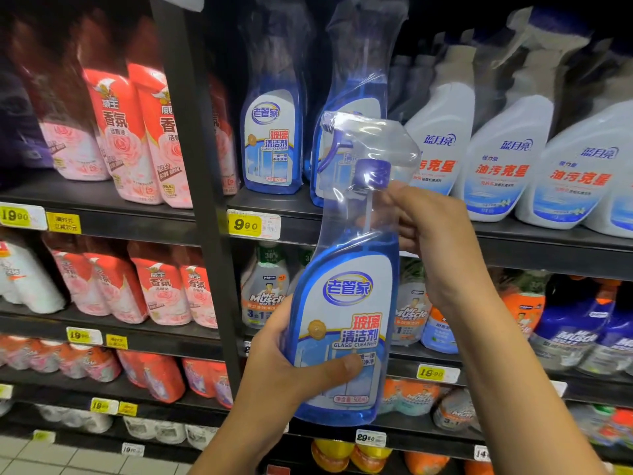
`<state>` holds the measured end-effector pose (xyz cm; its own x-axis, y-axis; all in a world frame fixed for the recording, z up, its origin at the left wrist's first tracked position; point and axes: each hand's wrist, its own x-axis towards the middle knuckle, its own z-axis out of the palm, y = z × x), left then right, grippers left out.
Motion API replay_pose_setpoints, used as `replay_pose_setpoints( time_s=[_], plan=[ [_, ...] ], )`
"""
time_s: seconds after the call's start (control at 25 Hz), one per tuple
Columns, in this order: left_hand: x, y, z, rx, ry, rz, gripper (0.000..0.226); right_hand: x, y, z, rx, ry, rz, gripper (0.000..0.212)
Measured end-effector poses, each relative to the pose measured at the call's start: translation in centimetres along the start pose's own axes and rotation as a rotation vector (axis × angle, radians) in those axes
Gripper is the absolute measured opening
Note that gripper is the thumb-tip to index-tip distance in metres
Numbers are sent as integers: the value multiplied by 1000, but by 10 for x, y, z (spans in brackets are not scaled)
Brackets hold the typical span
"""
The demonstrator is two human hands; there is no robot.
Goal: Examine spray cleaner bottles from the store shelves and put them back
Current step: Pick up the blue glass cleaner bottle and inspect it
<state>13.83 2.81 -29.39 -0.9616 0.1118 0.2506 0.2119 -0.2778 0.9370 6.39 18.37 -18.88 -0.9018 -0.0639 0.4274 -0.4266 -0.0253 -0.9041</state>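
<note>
Inspection looks under way: the glass cleaner bottle (346, 303) stands upright in mid-air at the view's centre, with its label facing the person. The left hand (291, 382) grips its base from 7 o'clock, thumb (342, 368) pressed across the label. The right hand (435, 241) curls round the neck at 2 o'clock, over the clear wrap. To turn it well, the lower grip should stay firm while the neck hand steers, since the wrap is likely slippery. Matching bottles (272, 142) stand on the shelf (274, 204) at 11 o'clock.
</note>
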Motion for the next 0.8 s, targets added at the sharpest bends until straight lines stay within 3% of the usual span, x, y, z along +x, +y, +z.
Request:
replay_pose_setpoints(
  time_s=[0.08,0.2,0.32,0.4,0.48,0.6,0.72,0.8],
  plan=[
    [2,4,3,100,58,86,63,-5,3,5,16,-36,-15,14],
    [5,8,8,449,229,266,68,-9,7,10,32,-51,24,43],
    [7,8,15,967,398,320,77,-11,11,15,-46,-29,98,68],
    [7,4,19,1153,433,319,80,-12,15,17,16,71,80,63],
    [7,6,15,1068,366,331,79,-10,17,16,84,144,-8,43],
    [18,18,-2,609,100,207,84,-1,13,9,177,174,-68,26],
    [31,25,-8,260,-159,-6,97,12,5,6,364,67,-28,21],
    [39,29,-8,120,-187,-79,95,16,-2,8,496,-99,4,38]
  ],
)
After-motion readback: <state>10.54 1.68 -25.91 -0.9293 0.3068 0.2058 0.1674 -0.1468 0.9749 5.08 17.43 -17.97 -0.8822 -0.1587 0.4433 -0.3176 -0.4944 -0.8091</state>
